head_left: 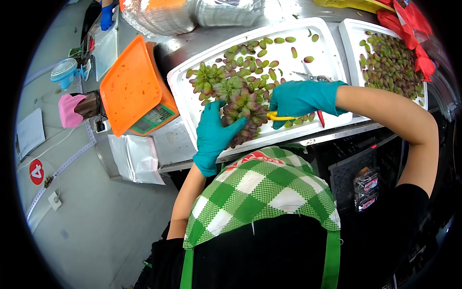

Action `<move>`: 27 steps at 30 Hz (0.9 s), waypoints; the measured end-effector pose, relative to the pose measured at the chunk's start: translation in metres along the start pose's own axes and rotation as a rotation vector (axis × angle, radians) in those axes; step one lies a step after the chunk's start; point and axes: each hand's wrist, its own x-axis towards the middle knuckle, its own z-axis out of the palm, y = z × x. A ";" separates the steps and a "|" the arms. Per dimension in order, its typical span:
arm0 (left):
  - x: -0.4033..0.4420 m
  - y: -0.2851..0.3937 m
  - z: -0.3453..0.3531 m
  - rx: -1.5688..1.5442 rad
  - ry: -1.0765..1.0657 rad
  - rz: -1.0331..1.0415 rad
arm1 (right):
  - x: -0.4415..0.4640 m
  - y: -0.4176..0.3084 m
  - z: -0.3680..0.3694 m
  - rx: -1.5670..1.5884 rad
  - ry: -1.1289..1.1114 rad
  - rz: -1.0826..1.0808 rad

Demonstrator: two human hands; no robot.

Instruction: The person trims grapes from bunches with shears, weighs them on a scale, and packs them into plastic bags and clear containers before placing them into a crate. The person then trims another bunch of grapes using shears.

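A white foam tray (317, 36) holds bunches and many loose red-green, elongated grapes (250, 65). My left hand (214, 132), in a teal glove, lies with fingers curled around a darker bunch of grapes (240, 113) at the tray's near side. My right hand (303, 98), gloved alike, is closed on a yellow-handled tool (283, 117), probably scissors; its blades are hidden. Beneath my right wrist, metal blades (313, 76) show on one side and a red handle (320, 118) on the other.
A second white tray (353, 36) full of loose grapes stands at right, by red plastic bags (409, 29). At left are an orange scale (132, 82) and clear plastic bags (137, 156). Foil-like packaging (226, 12) lies behind. A co-worker's blue-gloved hand (107, 17) shows top left.
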 end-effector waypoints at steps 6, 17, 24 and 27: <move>0.018 0.005 -0.003 -0.013 -0.188 -0.041 | -0.002 -0.003 -0.008 0.005 -0.049 0.100; 0.005 -0.003 0.010 -0.223 -0.073 -0.049 | 0.015 0.035 0.001 0.249 -0.044 -0.014; -0.001 -0.016 0.016 -0.243 -0.025 0.029 | 0.006 0.029 0.016 0.083 0.047 0.095; -0.002 -0.018 0.016 -0.246 -0.020 0.034 | 0.001 0.034 0.040 -0.059 0.300 0.066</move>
